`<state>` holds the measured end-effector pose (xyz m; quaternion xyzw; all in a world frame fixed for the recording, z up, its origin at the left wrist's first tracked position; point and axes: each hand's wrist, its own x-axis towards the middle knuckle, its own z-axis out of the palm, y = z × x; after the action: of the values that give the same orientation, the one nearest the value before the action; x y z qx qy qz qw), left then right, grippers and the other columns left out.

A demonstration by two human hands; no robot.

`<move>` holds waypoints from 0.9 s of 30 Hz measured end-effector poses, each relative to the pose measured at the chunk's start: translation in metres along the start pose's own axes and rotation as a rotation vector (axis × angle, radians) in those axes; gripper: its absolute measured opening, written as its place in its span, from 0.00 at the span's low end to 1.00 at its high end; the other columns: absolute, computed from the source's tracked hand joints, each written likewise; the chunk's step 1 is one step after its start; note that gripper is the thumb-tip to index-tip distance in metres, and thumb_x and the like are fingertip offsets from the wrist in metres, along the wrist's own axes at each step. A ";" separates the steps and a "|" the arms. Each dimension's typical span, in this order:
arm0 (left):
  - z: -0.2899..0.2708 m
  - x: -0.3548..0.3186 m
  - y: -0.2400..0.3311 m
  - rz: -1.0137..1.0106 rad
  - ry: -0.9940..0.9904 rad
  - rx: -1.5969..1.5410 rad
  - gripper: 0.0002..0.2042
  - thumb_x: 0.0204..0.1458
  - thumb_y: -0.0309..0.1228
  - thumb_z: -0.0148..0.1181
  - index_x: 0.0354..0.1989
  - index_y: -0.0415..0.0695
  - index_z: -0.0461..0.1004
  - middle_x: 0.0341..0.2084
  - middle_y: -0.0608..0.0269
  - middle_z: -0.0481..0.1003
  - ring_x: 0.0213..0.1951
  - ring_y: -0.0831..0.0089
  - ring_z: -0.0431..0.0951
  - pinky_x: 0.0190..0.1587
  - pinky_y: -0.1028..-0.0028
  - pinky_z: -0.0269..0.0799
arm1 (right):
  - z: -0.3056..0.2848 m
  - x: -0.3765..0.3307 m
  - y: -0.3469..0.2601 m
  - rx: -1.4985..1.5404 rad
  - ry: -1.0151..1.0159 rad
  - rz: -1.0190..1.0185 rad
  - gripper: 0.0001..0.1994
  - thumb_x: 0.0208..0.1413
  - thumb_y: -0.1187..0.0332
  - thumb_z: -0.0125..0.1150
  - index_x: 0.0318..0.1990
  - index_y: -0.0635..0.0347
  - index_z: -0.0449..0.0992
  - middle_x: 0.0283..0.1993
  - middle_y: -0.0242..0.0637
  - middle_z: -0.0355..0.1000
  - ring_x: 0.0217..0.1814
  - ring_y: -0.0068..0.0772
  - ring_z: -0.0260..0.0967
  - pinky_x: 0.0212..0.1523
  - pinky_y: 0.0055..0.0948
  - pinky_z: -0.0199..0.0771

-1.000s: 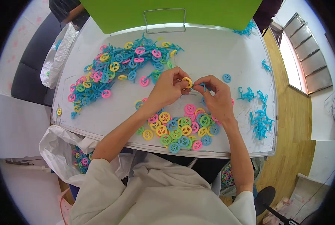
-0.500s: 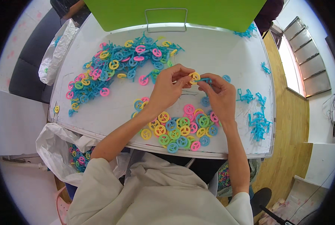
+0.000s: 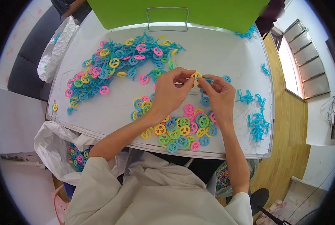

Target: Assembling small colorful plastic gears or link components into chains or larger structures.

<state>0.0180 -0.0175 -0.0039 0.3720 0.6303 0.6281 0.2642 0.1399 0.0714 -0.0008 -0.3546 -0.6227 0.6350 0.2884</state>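
1. Yellow wheel [image 3: 196,76] sits pinched between both sets of fingertips, lifted just above the white table [image 3: 227,48], near its middle.
2. My left hand [image 3: 171,92] is closed narrowly on the wheel from the left; my right hand [image 3: 218,93] grips from the right, fingers tight on a thin blue strip [image 3: 208,80] attached to it. I judge I'm working the wheel loose from that strip.
3. Done so far, by my reading: a loose pile of separated wheels [image 3: 180,127], pink, yellow, green and blue, lies just below my wrists near the front edge.
4. Left to do, I'd say: the big tangled heap of wheels on blue frames [image 3: 115,65] across the far left looks untouched and larger than the finished pile.
5. Stripped blue frames [image 3: 255,120] lie scattered to the right, close to the table's right rim.
6. Open room: bare tabletop runs between the heap and the pile, and beyond my hands toward the green panel [image 3: 175,11].
7. Edges: the finished pile crowds the front edge, and one yellow wheel [image 3: 55,107] sits right at the left rim.
8. A white bag [image 3: 58,41] hangs off the far left corner, another bag with wheels [image 3: 72,153] sits below the front edge.
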 end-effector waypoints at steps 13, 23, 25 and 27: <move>-0.001 0.001 0.008 0.374 0.014 0.165 0.07 0.49 0.19 0.59 0.37 0.38 0.74 0.34 0.59 0.76 0.36 0.69 0.79 0.37 0.74 0.77 | -0.005 0.003 -0.002 0.175 -0.047 0.029 0.18 0.60 0.63 0.56 0.54 0.63 0.69 0.48 0.37 0.71 0.45 0.24 0.71 0.48 0.23 0.71; -0.074 0.005 0.032 0.239 -0.743 0.880 0.14 0.36 0.32 0.71 0.34 0.48 0.77 0.29 0.64 0.72 0.40 0.65 0.71 0.41 0.70 0.65 | -0.026 0.010 -0.003 0.846 -0.132 0.001 0.09 0.65 0.63 0.46 0.44 0.57 0.69 0.62 0.48 0.61 0.60 0.43 0.64 0.60 0.40 0.66; -0.071 -0.002 0.032 0.172 -0.837 0.859 0.12 0.36 0.30 0.70 0.31 0.46 0.77 0.30 0.62 0.72 0.41 0.64 0.69 0.41 0.69 0.65 | -0.030 0.009 -0.005 0.874 -0.157 0.024 0.09 0.65 0.63 0.46 0.43 0.57 0.68 0.61 0.50 0.61 0.57 0.42 0.66 0.58 0.38 0.67; -0.068 -0.003 0.031 0.098 -0.929 0.837 0.10 0.35 0.28 0.69 0.29 0.43 0.77 0.30 0.60 0.72 0.43 0.62 0.67 0.42 0.68 0.66 | -0.033 0.011 -0.002 0.903 -0.185 0.052 0.08 0.65 0.63 0.46 0.41 0.56 0.67 0.61 0.51 0.60 0.54 0.40 0.68 0.56 0.35 0.69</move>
<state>-0.0303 -0.0620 0.0314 0.7067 0.6245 0.1120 0.3132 0.1597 0.1001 0.0013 -0.1507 -0.2978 0.8787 0.3412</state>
